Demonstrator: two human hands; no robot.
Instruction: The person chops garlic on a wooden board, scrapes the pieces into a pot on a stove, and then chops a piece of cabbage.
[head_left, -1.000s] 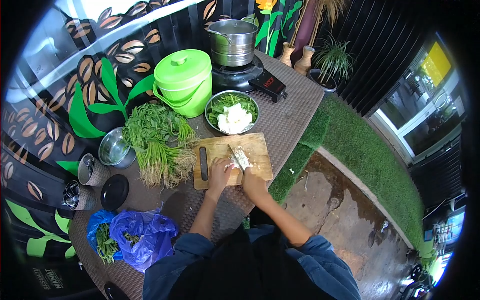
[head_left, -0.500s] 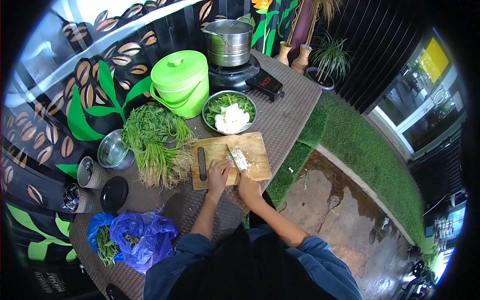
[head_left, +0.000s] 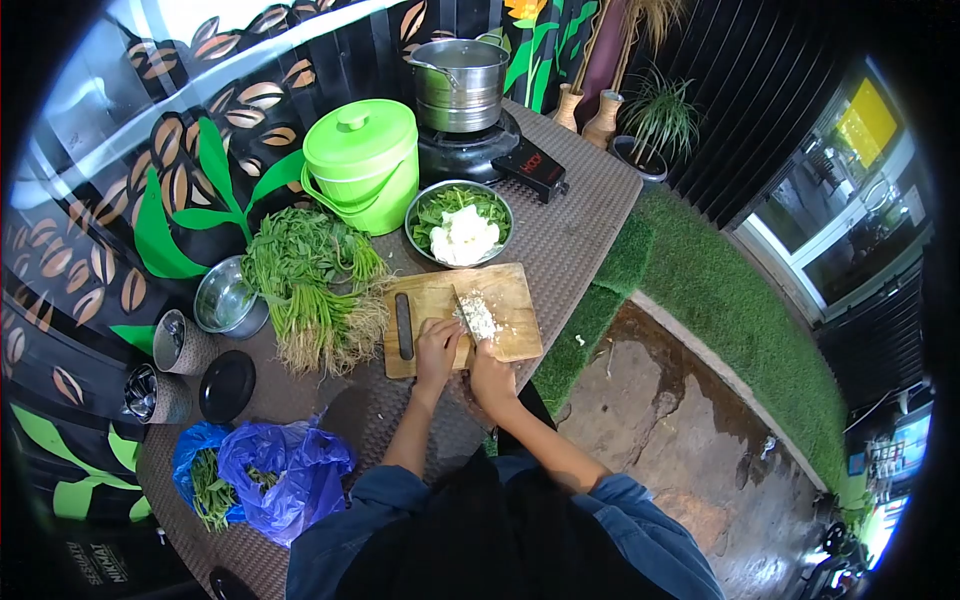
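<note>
My right hand [head_left: 491,375] is closed round the handle of a knife [head_left: 464,310], whose blade points away over the wooden cutting board [head_left: 430,290]. Finely chopped white bits [head_left: 481,318] lie beside the blade, with crumbs scattered to the right. On the board just left of the knife, my left hand [head_left: 437,350] has its fingers bent and drawn together; whatever they grip is hidden. Beyond the board stands a metal bowl [head_left: 412,240] of green leaves [head_left: 440,207] with a white heap [head_left: 464,238] on top.
A bundle of rooted greens [head_left: 315,280] lies left of the board. Behind are a lidded green bucket [head_left: 360,160] and a steel pot [head_left: 460,90] on a stove [head_left: 465,150]. Blue plastic bags [head_left: 285,480], a metal bowl [head_left: 232,300] and a black lid [head_left: 228,387] occupy the left side.
My right hand has shifted slightly left, and the knife handle with it. My left hand stays in nearly the same place on the board.
</note>
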